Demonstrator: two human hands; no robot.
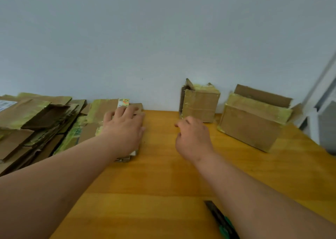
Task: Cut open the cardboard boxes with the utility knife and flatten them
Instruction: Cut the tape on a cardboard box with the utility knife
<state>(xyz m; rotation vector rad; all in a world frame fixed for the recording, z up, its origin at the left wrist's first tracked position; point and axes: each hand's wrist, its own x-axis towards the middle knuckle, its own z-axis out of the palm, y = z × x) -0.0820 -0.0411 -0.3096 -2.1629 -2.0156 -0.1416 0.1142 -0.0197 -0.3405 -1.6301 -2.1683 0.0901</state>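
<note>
On the orange wooden counter (pixel 163 175), against a pale wall (pixel 163 29), two cardboard boxes stand unflattened at the far right. The smaller box (pixel 199 103) is nearly cube-shaped, with a torn flap sticking up at its back left corner and yellowish tape along its top. The larger box (pixel 252 121) sits just beside it to the right, one flap raised at the back, tape over its top edge.

At the far left lies a stack of flattened cardboard (pixel 36 122); the pieces overlap too much to count. The left hand (pixel 123 129) rests palm down on the flattened box (pixel 107 111) at the stack's right edge, fingers spread and straight, pressing it. The right hand (pixel 193 138) hovers above the bare counter between that piece and the smaller box, fingers loosely curled, holding nothing.

One utility knife (pixel 221 218), dark with a green part, lies on the counter at the near edge, partly hidden beneath the right forearm and well apart from both hands.
</note>
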